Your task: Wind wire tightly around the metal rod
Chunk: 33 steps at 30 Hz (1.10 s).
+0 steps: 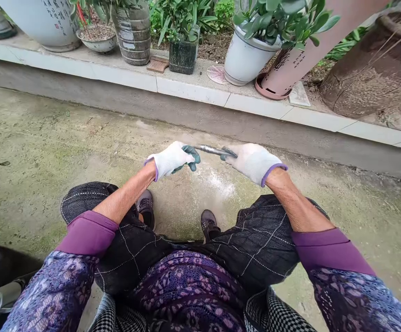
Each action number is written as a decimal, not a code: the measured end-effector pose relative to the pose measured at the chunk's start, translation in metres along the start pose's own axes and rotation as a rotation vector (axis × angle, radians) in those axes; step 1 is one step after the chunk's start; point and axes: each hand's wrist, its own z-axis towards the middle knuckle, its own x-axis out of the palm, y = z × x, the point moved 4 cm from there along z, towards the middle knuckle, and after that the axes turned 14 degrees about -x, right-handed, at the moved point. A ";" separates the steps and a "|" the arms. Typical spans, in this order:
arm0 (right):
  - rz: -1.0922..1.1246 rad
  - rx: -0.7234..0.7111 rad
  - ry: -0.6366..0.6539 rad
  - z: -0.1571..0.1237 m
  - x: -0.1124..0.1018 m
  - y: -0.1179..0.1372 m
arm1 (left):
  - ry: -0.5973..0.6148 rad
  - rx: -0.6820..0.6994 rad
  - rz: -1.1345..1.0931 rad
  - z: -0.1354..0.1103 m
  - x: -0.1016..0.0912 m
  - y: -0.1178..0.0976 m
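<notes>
1. A short metal rod (211,150) is held level in the air on the near side of the ledge (186,90), well short of it and roughly parallel to its edge. It is carried clear of the concrete floor (48,138) that runs out from the foot of the ledge.
2. The left hand (171,160), in a white glove with a dark coated palm, is closed on one end of the rod. Its fingers (191,159) are curled right round, with no gap to be seen.
3. The right hand (254,162), gloved alike, is wrapped about the other end, with its fingers (228,153) folded over the metal. Only the middle stretch of the rod is left bare between the two grips.
4. A grip at each end is judged to keep the rod steady and stop it turning. Coated gloves would likely give purchase on smooth metal.
5. Two dark shoes (146,205) are planted farther from the ledge than the rod, with the knees spread — room is thus left for the forearms to reach between them.
6. A pale dusty patch (221,182) is seen on the floor below the rod, on the near side of the ledge.
7. On the ledge itself potted plants are lined up — a white pot (244,60) among them — all well apart from the hands.
</notes>
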 end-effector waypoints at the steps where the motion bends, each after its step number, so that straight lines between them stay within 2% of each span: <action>1: 0.033 0.012 -0.066 0.000 -0.004 -0.001 | 0.018 0.001 -0.050 -0.002 0.000 -0.002; 3: 0.210 0.012 -0.198 -0.001 -0.009 0.001 | 0.045 0.013 -0.146 -0.005 0.000 -0.007; 5: 0.484 0.030 -0.284 -0.003 -0.011 0.004 | 0.085 0.024 -0.219 -0.009 0.000 -0.011; 8: 0.873 0.083 -0.295 -0.007 -0.010 0.010 | 0.127 0.040 -0.264 -0.012 0.000 -0.014; 12: 1.152 -0.057 -0.237 -0.013 -0.014 0.018 | 0.088 0.070 -0.196 -0.011 -0.006 -0.014; 18: 1.203 -0.177 0.088 -0.016 -0.004 0.014 | -0.008 0.087 -0.050 -0.015 -0.016 -0.015; 21: 1.125 -0.161 0.181 -0.016 -0.001 0.011 | -0.023 0.066 0.018 -0.022 -0.019 -0.018; 24: 1.062 -0.149 0.219 -0.018 -0.003 0.011 | -0.022 0.056 0.057 -0.026 -0.019 -0.021; 27: 1.115 -0.172 0.190 -0.020 -0.007 0.012 | -0.003 0.065 0.021 -0.027 -0.018 -0.021; 33: 1.354 -0.232 -0.097 -0.022 -0.011 0.002 | 0.147 0.149 -0.176 -0.035 -0.021 -0.023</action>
